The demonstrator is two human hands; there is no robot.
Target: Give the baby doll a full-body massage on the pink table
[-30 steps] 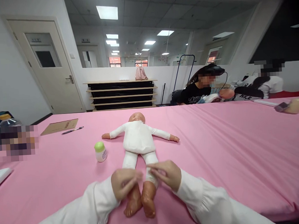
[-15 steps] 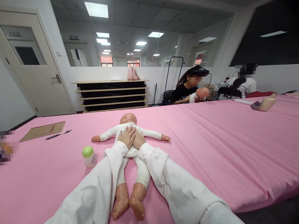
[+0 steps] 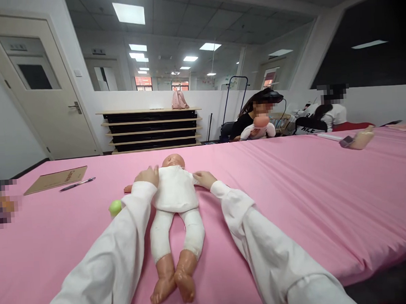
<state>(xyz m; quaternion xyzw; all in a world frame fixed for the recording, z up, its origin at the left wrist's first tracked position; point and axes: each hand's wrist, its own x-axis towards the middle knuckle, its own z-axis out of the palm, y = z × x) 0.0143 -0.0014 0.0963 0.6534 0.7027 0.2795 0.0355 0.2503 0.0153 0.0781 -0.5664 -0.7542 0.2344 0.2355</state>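
A baby doll [image 3: 176, 190] with white cloth trunk and legs lies on its back on the pink table cover [image 3: 295, 201], head away from me. My left hand [image 3: 148, 176] wraps round the doll's upper arm at the left, close to the shoulder. On the other side my right hand [image 3: 205, 179] has its fingers curled round the other upper arm. Most of the doll's two arms is hidden under my hands and white sleeves. The green-lidded jar [image 3: 115, 208] stands beside my left sleeve, which partly covers it.
A brown notebook [image 3: 55, 180] and a pen [image 3: 77, 184] lie at the far left. A beige bottle [image 3: 362, 138] lies at the far right. Past the table a seated person [image 3: 244, 119] holds another doll [image 3: 261, 126]. Shelves [image 3: 151, 130] stand by the wall.
My hands have parted from the middle of the doll's chest, moving outward to its two upper arms. My left sleeve now covers part of the jar. The other person's doll has turned.
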